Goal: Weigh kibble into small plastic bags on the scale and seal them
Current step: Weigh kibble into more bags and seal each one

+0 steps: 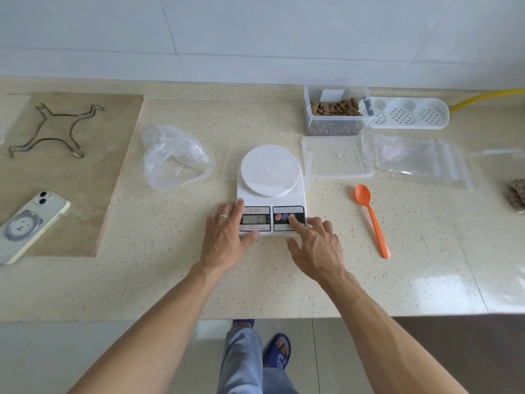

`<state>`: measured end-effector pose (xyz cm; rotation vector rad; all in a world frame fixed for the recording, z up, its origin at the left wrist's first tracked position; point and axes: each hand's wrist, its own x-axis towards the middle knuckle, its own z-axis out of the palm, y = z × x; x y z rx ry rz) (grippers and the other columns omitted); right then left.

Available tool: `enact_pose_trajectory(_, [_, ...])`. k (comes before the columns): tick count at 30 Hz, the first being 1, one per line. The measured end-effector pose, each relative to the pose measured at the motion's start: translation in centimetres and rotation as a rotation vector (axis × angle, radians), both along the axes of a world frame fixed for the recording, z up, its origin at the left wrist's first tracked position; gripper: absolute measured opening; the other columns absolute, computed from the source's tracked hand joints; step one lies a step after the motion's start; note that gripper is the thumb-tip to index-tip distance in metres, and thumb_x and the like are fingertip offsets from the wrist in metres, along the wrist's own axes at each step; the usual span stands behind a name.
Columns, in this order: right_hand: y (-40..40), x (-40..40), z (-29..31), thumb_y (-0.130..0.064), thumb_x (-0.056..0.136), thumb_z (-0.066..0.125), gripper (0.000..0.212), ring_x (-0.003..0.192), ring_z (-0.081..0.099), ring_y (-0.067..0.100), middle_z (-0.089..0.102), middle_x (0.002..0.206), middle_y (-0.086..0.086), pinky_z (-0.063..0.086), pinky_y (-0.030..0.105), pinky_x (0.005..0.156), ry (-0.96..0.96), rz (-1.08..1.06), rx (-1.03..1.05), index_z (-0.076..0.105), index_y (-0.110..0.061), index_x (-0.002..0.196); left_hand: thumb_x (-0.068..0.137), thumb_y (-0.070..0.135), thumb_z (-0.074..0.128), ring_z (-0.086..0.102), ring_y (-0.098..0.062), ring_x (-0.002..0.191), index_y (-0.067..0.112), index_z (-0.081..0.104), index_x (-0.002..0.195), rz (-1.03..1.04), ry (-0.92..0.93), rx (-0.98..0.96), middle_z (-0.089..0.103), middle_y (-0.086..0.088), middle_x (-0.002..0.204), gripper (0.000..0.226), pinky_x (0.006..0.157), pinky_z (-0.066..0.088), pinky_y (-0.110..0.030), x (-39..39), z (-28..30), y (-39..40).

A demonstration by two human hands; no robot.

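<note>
Pressing a button on the scale (271, 191) with its forefinger, the right hand (315, 245) has its other fingers loosely curled, holding nothing; the left hand (227, 234) lies flat, fingers straight, steadying the scale's near-left corner. The platform is bare. The small plastic bags (420, 159) lie far right, the orange spoon (372, 220) just right with its handle running near-to-far, the kibble tub (336, 112) beyond: the right hand is nearer all three

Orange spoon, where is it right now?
In the head view the spoon lies flat on the counter, right of the scale, in front of the clear lid, untouched.
</note>
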<state>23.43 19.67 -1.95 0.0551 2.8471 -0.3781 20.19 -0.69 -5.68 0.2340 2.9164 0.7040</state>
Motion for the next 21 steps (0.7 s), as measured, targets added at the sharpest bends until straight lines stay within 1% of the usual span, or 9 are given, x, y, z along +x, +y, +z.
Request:
enact_pose_trajectory(1, [0.1, 0.0, 0.1, -0.042, 0.100, 0.045, 0.054, 0.131, 0.038, 0.029, 0.040, 0.148, 0.009, 0.041, 0.042, 0.101, -0.004, 0.003, -0.007, 0.030, -0.036, 0.151, 0.088, 0.054, 0.056, 0.023, -0.032, 0.143, 0.012, 0.022, 0.151, -0.002, 0.004, -0.002, 0.032, -0.013, 0.152, 0.083, 0.114, 0.025, -0.053, 0.1, 0.3, 0.1])
enact_pose_trajectory(4, [0.5, -0.1, 0.4, -0.041, 0.100, 0.046, 0.055, 0.131, 0.039, 0.029, 0.042, 0.147, 0.008, 0.044, 0.043, 0.101, -0.014, 0.004, -0.060, 0.029, -0.033, 0.152, 0.091, 0.055, 0.053, 0.007, -0.033, 0.148, 0.013, 0.020, 0.153, -0.011, 0.014, -0.026, 0.015, -0.019, 0.159, 0.082, 0.120, 0.013, -0.049, 0.4, 1.3, 0.3])
enact_pose_trajectory(7, [1.2, -0.2, 0.5, -0.037, 0.099, 0.048, 0.053, 0.120, 0.051, 0.029, 0.058, 0.131, 0.009, 0.047, 0.044, 0.095, 0.030, -0.056, -0.165, 0.037, -0.023, 0.149, 0.091, 0.056, 0.051, 0.010, -0.034, 0.148, 0.010, 0.024, 0.152, -0.089, 0.108, -0.056, 0.018, -0.018, 0.158, 0.080, 0.118, 0.018, -0.053, -0.4, 2.6, 1.5])
enact_pose_trajectory(10, [3.1, -0.1, 0.8, -0.031, 0.096, 0.057, 0.046, 0.109, 0.059, 0.031, 0.068, 0.115, 0.012, 0.051, 0.043, 0.086, 0.176, -0.262, -0.256, 0.053, -0.011, 0.137, 0.094, 0.051, 0.050, 0.008, -0.030, 0.149, 0.011, 0.025, 0.152, -0.173, 0.148, -0.048, 0.017, -0.015, 0.160, 0.075, 0.119, 0.017, -0.049, -2.0, 4.0, 4.0])
enact_pose_trajectory(12, [5.2, 0.2, 1.0, -0.030, 0.092, 0.066, 0.041, 0.106, 0.059, 0.029, 0.070, 0.109, 0.010, 0.049, 0.041, 0.085, 0.263, -0.422, -0.277, 0.061, -0.008, 0.126, 0.094, 0.048, 0.052, 0.008, -0.030, 0.149, 0.011, 0.027, 0.151, -0.245, 0.179, -0.043, 0.018, -0.014, 0.159, 0.072, 0.119, 0.015, -0.048, -3.0, 4.6, 6.0])
enact_pose_trajectory(15, [9.0, 0.8, 1.2, -0.037, 0.085, 0.073, 0.034, 0.100, 0.055, 0.025, 0.065, 0.102, 0.004, 0.045, 0.038, 0.084, 0.278, -0.730, -0.310, 0.065, -0.012, 0.107, 0.094, 0.047, 0.052, 0.016, -0.032, 0.147, 0.009, 0.034, 0.148, -0.345, 0.202, -0.034, 0.026, -0.015, 0.157, 0.069, 0.117, 0.021, -0.052, -4.3, 4.8, 8.9])
enact_pose_trajectory(17, [11.2, 1.3, 1.5, -0.041, 0.081, 0.074, 0.031, 0.098, 0.056, 0.023, 0.063, 0.102, 0.001, 0.048, 0.039, 0.082, 0.227, -0.947, -0.359, 0.061, -0.018, 0.096, 0.092, 0.053, 0.040, 0.021, -0.032, 0.146, 0.009, 0.037, 0.146, -0.387, 0.208, -0.017, 0.031, -0.015, 0.154, 0.070, 0.115, 0.023, -0.052, -4.9, 4.6, 10.5])
enact_pose_trajectory(19, [12.8, 1.9, 1.3, -0.042, 0.080, 0.074, 0.034, 0.091, 0.058, 0.020, 0.062, 0.105, 0.002, 0.051, 0.037, 0.076, 0.160, -1.043, -0.400, 0.061, -0.018, 0.100, 0.092, 0.056, 0.032, 0.021, -0.031, 0.145, 0.009, 0.038, 0.146, -0.429, 0.203, -0.004, 0.032, -0.015, 0.154, 0.072, 0.116, 0.023, -0.051, -5.4, 4.5, 11.7])
enact_pose_trajectory(21, [13.6, 2.2, 1.0, -0.043, 0.081, 0.071, 0.042, 0.088, 0.060, 0.017, 0.059, 0.107, 0.001, 0.055, 0.038, 0.075, 0.093, -1.049, -0.442, 0.063, -0.017, 0.113, 0.092, 0.056, 0.030, 0.022, -0.031, 0.145, 0.009, 0.038, 0.146, -0.474, 0.202, 0.006, 0.033, -0.015, 0.153, 0.072, 0.116, 0.022, -0.050, -5.9, 4.3, 12.8])
